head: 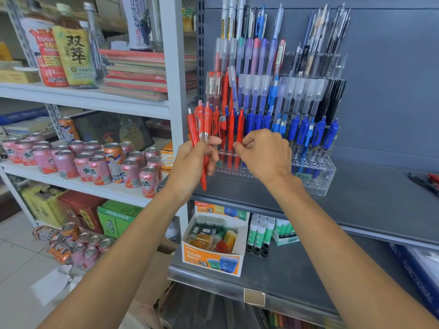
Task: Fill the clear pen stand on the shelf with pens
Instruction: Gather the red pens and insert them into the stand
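A tiered clear pen stand (325,176) sits on the dark grey shelf (370,200), holding rows of red, blue, purple and black pens. My left hand (192,160) grips a bunch of red pens (202,124) upright, just left of the stand's front row. My right hand (263,153) is at the front row, its thumb and forefinger pinching a red pen (240,129) that stands in a slot there. Blue pens (308,131) fill the front row to the right of that hand.
Pink and orange drink cans (99,160) crowd the white shelf on the left, with bottles (71,51) and stacked notebooks (137,74) above. Below the stand are an orange carton of small items (213,262) and glue sticks (261,231). Loose pens (425,179) lie at the far right.
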A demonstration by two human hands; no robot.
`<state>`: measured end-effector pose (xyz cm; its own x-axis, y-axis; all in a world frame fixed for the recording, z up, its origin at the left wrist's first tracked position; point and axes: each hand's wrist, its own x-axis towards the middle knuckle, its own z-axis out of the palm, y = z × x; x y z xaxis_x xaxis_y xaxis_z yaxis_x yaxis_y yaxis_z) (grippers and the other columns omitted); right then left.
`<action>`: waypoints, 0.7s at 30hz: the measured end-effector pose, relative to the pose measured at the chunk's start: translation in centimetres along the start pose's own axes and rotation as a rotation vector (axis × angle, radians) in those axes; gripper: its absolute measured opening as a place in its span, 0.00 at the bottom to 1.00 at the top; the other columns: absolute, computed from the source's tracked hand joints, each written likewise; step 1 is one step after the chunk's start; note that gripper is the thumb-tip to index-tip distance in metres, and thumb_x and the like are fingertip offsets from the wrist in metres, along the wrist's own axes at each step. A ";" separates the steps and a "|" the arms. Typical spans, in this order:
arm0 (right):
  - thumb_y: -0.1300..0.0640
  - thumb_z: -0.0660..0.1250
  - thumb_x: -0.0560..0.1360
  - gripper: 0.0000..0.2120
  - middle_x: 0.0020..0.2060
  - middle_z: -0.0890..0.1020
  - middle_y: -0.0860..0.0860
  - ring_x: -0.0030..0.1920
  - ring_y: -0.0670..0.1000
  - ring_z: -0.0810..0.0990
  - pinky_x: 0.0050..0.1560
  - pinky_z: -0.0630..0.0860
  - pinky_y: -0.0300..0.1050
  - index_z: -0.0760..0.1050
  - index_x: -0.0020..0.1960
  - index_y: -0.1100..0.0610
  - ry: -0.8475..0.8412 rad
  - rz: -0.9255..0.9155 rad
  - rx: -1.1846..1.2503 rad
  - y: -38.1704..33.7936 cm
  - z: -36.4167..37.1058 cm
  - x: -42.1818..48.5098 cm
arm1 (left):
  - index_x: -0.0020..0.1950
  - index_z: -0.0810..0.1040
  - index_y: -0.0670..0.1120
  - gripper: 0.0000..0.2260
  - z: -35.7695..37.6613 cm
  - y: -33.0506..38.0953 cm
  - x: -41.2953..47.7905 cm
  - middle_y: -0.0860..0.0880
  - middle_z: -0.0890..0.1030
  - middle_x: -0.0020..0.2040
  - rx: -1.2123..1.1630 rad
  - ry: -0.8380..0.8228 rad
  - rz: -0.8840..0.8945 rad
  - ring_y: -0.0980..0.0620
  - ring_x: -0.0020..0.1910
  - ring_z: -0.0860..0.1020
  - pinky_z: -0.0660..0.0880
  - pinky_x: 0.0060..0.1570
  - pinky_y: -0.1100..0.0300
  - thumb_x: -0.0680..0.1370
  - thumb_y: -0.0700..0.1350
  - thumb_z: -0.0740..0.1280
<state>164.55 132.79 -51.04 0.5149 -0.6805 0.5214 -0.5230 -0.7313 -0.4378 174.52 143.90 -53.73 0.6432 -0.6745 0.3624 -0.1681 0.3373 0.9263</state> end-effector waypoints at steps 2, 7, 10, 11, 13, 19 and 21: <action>0.42 0.69 0.75 0.13 0.36 0.85 0.47 0.43 0.51 0.83 0.48 0.78 0.46 0.80 0.41 0.52 0.059 0.017 0.088 0.1 0.0 0.1 | 0.52 0.78 0.42 0.14 0.0 0.0 0.0 0.50 0.74 0.31 -0.005 -0.005 -0.004 0.53 0.26 0.68 0.68 0.29 0.59 0.78 0.34 0.53; 0.46 0.70 0.76 0.08 0.38 0.85 0.46 0.44 0.50 0.84 0.48 0.80 0.47 0.81 0.46 0.50 0.099 0.022 0.166 -0.1 0.1 0.6 | 0.54 0.77 0.42 0.13 0.2 -0.1 0.1 0.50 0.75 0.31 -0.004 -0.051 -0.020 0.53 0.27 0.69 0.69 0.30 0.60 0.78 0.35 0.54; 0.51 0.68 0.78 0.08 0.34 0.84 0.48 0.39 0.52 0.83 0.47 0.81 0.50 0.81 0.42 0.52 0.072 0.001 0.176 0.0 0.3 0.8 | 0.57 0.75 0.40 0.12 0.4 -0.2 0.1 0.49 0.76 0.33 0.002 -0.090 -0.036 0.51 0.28 0.69 0.69 0.31 0.59 0.78 0.34 0.55; 0.51 0.68 0.78 0.08 0.33 0.83 0.48 0.38 0.52 0.83 0.47 0.81 0.50 0.81 0.42 0.53 0.055 -0.002 0.179 0.1 0.2 0.9 | 0.58 0.73 0.40 0.11 0.4 -0.3 0.0 0.49 0.77 0.33 0.009 -0.105 -0.039 0.51 0.28 0.70 0.70 0.32 0.58 0.78 0.34 0.55; 0.51 0.68 0.78 0.09 0.33 0.84 0.48 0.39 0.51 0.83 0.47 0.81 0.49 0.82 0.43 0.53 0.021 -0.003 0.179 0.4 -0.1 0.9 | 0.58 0.69 0.43 0.10 0.5 -0.4 -0.1 0.49 0.78 0.35 0.023 -0.131 -0.033 0.51 0.30 0.72 0.72 0.34 0.58 0.79 0.34 0.55; 0.47 0.66 0.78 0.11 0.28 0.78 0.42 0.32 0.43 0.78 0.41 0.76 0.41 0.80 0.42 0.50 0.076 -0.037 0.283 1.2 -0.5 -1.2 | 0.57 0.69 0.46 0.08 1.2 -0.3 -0.3 0.47 0.77 0.43 -0.004 -0.139 -0.043 0.53 0.36 0.75 0.76 0.37 0.60 0.83 0.36 0.56; 0.47 0.65 0.78 0.11 0.28 0.78 0.41 0.32 0.43 0.78 0.39 0.75 0.41 0.81 0.42 0.50 0.095 -0.042 0.312 1.3 -0.5 -1.8 | 0.55 0.71 0.46 0.07 1.6 -0.4 -0.4 0.46 0.74 0.45 -0.014 -0.122 -0.064 0.53 0.37 0.75 0.78 0.38 0.59 0.83 0.37 0.56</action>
<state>162.62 133.10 -52.16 0.4580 -0.6527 0.6036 -0.2617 -0.7478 -0.6101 173.10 143.02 -54.08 0.5561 -0.7698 0.3133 -0.1183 0.2998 0.9466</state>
